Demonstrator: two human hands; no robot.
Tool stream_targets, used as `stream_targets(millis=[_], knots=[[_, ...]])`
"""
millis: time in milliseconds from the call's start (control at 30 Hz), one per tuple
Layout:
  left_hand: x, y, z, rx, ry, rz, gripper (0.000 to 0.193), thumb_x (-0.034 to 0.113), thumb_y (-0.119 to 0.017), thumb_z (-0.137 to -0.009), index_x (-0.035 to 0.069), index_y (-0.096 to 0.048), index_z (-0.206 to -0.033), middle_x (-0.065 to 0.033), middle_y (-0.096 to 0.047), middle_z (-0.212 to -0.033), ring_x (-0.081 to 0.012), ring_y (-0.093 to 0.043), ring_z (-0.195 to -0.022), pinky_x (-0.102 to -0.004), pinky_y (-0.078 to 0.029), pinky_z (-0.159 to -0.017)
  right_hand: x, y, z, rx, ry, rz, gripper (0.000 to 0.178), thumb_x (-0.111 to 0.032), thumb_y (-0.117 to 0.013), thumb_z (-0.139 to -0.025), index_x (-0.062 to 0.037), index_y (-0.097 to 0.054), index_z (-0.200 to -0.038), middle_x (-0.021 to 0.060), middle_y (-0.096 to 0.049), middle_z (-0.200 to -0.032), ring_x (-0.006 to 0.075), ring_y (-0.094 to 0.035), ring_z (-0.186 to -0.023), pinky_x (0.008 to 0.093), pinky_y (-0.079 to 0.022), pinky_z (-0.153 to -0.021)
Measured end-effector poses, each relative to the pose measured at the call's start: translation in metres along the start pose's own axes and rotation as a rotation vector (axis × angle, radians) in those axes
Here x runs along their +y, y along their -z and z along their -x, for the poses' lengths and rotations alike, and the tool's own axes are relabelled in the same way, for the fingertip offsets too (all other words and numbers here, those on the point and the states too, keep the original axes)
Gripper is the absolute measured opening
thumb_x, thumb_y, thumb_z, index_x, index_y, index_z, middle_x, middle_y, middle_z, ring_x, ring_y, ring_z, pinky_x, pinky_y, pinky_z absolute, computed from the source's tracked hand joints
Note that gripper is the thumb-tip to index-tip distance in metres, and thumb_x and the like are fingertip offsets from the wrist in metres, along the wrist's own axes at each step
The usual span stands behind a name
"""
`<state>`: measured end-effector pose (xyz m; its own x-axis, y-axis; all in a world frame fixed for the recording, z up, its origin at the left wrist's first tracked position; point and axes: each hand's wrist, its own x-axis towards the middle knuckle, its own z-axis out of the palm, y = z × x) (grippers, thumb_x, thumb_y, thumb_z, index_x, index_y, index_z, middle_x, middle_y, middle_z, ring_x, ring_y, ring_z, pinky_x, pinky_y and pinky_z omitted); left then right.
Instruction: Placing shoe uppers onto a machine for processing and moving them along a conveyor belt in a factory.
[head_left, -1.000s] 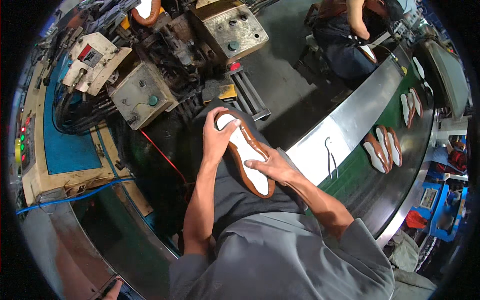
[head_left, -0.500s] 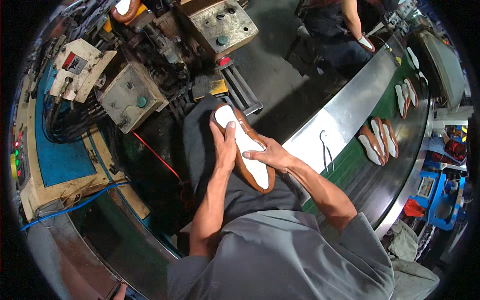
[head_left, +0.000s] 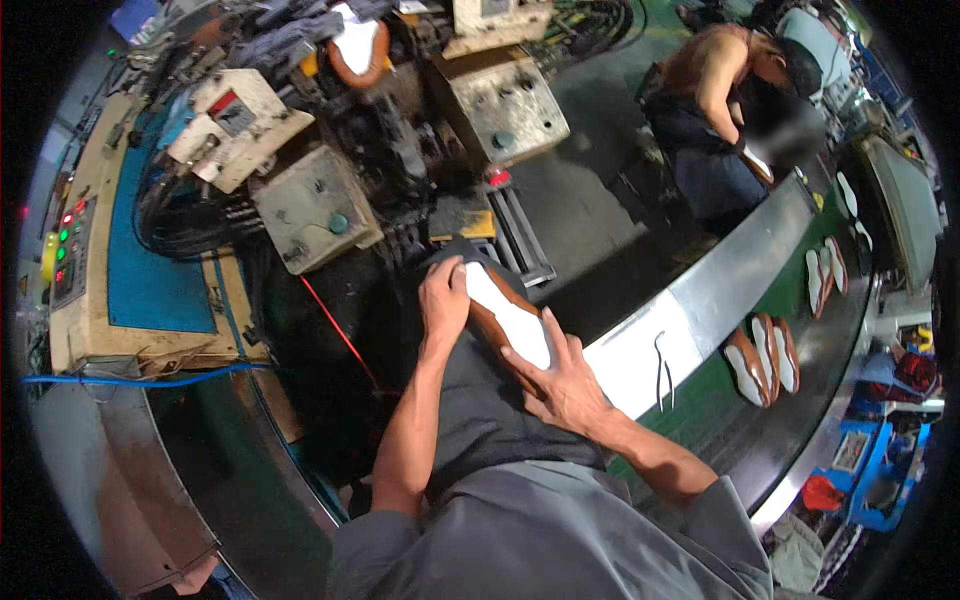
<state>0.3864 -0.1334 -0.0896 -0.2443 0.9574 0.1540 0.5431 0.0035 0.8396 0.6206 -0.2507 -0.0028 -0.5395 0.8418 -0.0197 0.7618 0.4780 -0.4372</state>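
Across my lap lies a brown leather shoe upper (head_left: 508,318), its white underside facing up. My left hand (head_left: 443,303) is closed on its far end, thumb at the edge of the white part. Around the near end my right hand (head_left: 566,388) is wrapped, thumb and fingers on opposite sides. The surface under the shoe is hidden. To the right, a pair of metal pincers (head_left: 663,374) rests on a shiny metal ledge (head_left: 690,315), apart from both hands.
Several brown-and-white shoe uppers (head_left: 762,360) lie on the green conveyor belt (head_left: 705,425) at right. Ahead stands a machine with control boxes (head_left: 318,212) and another shoe upper (head_left: 358,52). A co-worker (head_left: 705,120) at upper right holds a shoe. A blue hose (head_left: 150,380) crosses at left.
My right hand has shifted from the shoe's middle to its near end. The left hand has moved to the far end's edge. The whole view has swung, showing more of the co-worker and machine.
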Motion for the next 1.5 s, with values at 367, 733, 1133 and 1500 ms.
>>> stream_targets(millis=[367,733,1133,1500], knots=[[-0.014,0.002,-0.009,-0.043,0.028,-0.006,0.028,0.018,-0.061,-0.101,-0.002,-0.077,-0.114,-0.0271,-0.075,-0.108,-0.0442,-0.073,-0.104,-0.0471,-0.058,-0.092,0.010,0.000,-0.008,0.059,0.062,-0.001,0.081,-0.022,-0.085,-0.075,-0.0385,-0.060,-0.150,0.0360,-0.016,-0.167,0.0553,-0.048,-0.127,0.0577,-0.058,-0.092],[-0.024,0.068,-0.119,0.047,0.213,0.495,0.057,0.039,-0.057,-0.111,-0.002,-0.056,-0.150,-0.0145,-0.066,-0.141,-0.0232,-0.062,-0.130,-0.0371,-0.045,-0.114,0.019,0.030,-0.013,0.123,-0.058,-0.133,0.072,-0.027,-0.083,-0.080,-0.0304,-0.063,-0.149,0.0380,-0.019,-0.167,0.0562,-0.050,-0.128,0.0615,-0.048,-0.108],[0.059,0.125,-0.266,-0.205,0.248,1.021,0.063,0.026,-0.060,-0.108,0.005,-0.036,-0.162,-0.0162,-0.056,-0.149,-0.0289,-0.058,-0.136,-0.0441,-0.048,-0.113,-0.002,0.143,-0.186,0.404,0.090,-0.012,0.079,-0.019,-0.082,-0.077,-0.0309,-0.060,-0.152,0.0357,-0.022,-0.169,0.0540,-0.048,-0.137,0.0575,-0.044,-0.113],[-0.036,0.155,-0.026,-0.029,0.330,1.254,0.080,0.053,-0.056,-0.106,0.010,-0.027,-0.167,-0.0120,-0.046,-0.160,-0.0311,-0.050,-0.145,-0.0488,-0.043,-0.119,-0.027,0.088,-0.382,0.431,0.077,-0.033,0.078,-0.022,-0.081,-0.083,-0.0346,-0.055,-0.155,0.0336,-0.019,-0.169,0.0572,-0.041,-0.140,0.0588,-0.044,-0.115]])
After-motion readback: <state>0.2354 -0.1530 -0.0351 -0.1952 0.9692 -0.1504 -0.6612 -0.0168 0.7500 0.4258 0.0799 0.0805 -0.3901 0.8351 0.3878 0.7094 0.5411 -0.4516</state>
